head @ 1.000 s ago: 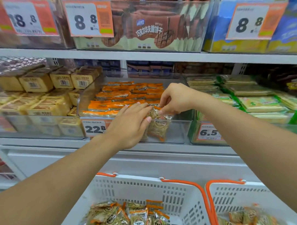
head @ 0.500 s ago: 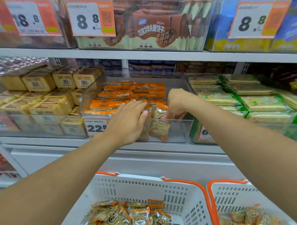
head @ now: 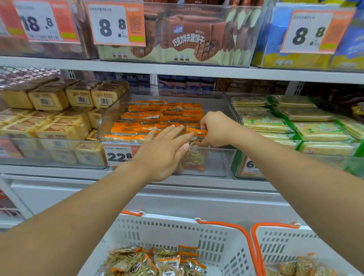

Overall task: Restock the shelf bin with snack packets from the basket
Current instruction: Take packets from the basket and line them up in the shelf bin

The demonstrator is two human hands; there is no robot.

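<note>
Right hand (head: 215, 128) lowered into bin (head: 215, 161), packet (head: 193, 159) (half hidden) behind left hand (head: 164, 151)

both arms extended forward toward the clear shelf bin (head: 168, 158), bare from forearm to wrist. left hand (head: 162, 151) palm down against the bin's front wall, fingers (head: 177, 135) straight and spread, tips reaching over the front rim. right hand (head: 215, 128) just beyond that rim, inside the bin, knuckles up, fingers curled downward in a pinch on a snack packet (head: 195, 157). hands close together, fingertips near touching.
</note>
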